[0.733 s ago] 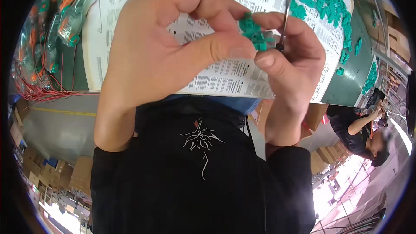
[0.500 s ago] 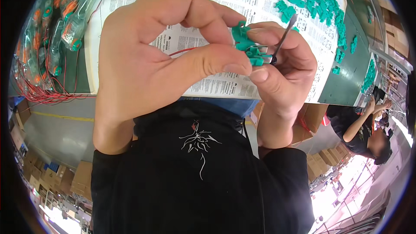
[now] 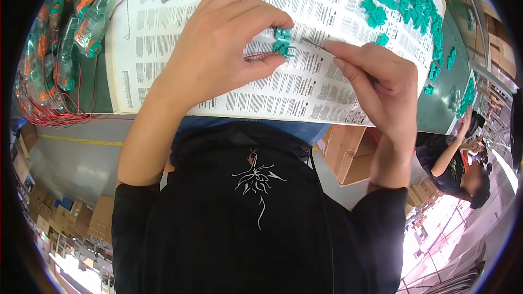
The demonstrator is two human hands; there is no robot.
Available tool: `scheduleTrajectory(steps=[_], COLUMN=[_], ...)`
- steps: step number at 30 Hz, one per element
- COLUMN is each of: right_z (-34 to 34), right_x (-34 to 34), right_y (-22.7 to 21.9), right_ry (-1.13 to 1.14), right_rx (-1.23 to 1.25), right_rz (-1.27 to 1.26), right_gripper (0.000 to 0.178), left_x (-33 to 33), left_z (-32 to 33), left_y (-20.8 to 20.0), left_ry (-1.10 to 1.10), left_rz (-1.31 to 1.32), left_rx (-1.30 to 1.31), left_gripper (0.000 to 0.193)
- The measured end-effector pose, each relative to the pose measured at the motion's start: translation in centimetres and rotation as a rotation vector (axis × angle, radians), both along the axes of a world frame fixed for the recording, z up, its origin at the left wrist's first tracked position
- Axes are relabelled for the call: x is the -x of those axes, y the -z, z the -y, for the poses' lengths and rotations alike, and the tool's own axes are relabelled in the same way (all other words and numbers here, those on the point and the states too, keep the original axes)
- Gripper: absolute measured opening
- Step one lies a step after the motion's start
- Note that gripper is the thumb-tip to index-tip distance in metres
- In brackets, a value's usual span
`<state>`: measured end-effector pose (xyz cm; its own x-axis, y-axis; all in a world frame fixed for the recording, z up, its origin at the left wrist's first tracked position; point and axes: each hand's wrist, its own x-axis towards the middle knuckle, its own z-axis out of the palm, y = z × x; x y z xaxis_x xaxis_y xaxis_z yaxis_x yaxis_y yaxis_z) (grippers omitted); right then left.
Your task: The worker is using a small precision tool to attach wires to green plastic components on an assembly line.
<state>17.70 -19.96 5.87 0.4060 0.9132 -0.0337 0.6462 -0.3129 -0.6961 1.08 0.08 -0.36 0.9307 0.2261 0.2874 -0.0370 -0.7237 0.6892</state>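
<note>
My left hand (image 3: 218,43) is closed over the printed paper, with a small green plastic part (image 3: 281,48) pinched between thumb and forefinger. A red wire (image 3: 260,55) runs from this part back into the palm. To its right, my right hand (image 3: 384,73) is closed with thumb and forefinger around a thin grey metal strip (image 3: 312,43). The strip's free end points left toward the green part, a short gap away. Whatever the curled fingers of my right hand cover is hidden.
Loose green plastic parts (image 3: 408,0) lie heaped at the far right. Clear housings with orange pieces (image 3: 84,32) and bundled red wires (image 3: 60,121) crowd the left. Printed sheets (image 3: 229,100) cover the green table. A cardboard box (image 3: 348,158) stands below; another person (image 3: 449,160) is at right.
My hands have moved apart and farther from my body. The metal strip has come away from the green part and now points left. The green part stays in my left hand.
</note>
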Motion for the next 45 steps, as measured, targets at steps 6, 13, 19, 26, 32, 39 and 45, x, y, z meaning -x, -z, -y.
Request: scheduleTrajectory(steps=[6,13,19,26,32,39,45], right_z=[-2.3,-2.9,-4.1,-4.9,-5.4,-5.5,-6.1], right_x=[0.6,1.6,3.7,1.7,2.1,1.8,1.2], right_y=[-1.4,-2.5,-3.8,-3.5,-3.6,-3.4,-2.8], right_ry=[-0.188,-0.226,-0.315,-0.383,-0.188,-0.285,-0.431], right_rx=[0.141,0.252,0.484,0.406,0.362,0.35,0.318], right_rz=[0.211,0.342,0.568,0.535,0.278,0.365,0.513], right_gripper=[0.019,0.017,0.014,0.01,0.008,0.006,0.007], left_x=[-0.4,-4.4,-4.5,-4.2,-4.0,-2.0,-3.3], left_z=[-0.3,-1.3,-0.4,-0.2,0.0,-0.4,-0.5], left_y=[1.3,7.2,7.5,7.1,7.0,3.2,6.7], left_ry=[0.031,0.03,0.137,0.155,0.162,0.052,0.056], left_rz=[0.0,0.953,0.95,0.902,0.901,0.527,0.805], left_rx=[0.014,-0.245,0.091,0.151,0.197,-0.031,-0.068], left_gripper=[0.044,0.029,0.031,0.029,0.028,0.028,0.028])
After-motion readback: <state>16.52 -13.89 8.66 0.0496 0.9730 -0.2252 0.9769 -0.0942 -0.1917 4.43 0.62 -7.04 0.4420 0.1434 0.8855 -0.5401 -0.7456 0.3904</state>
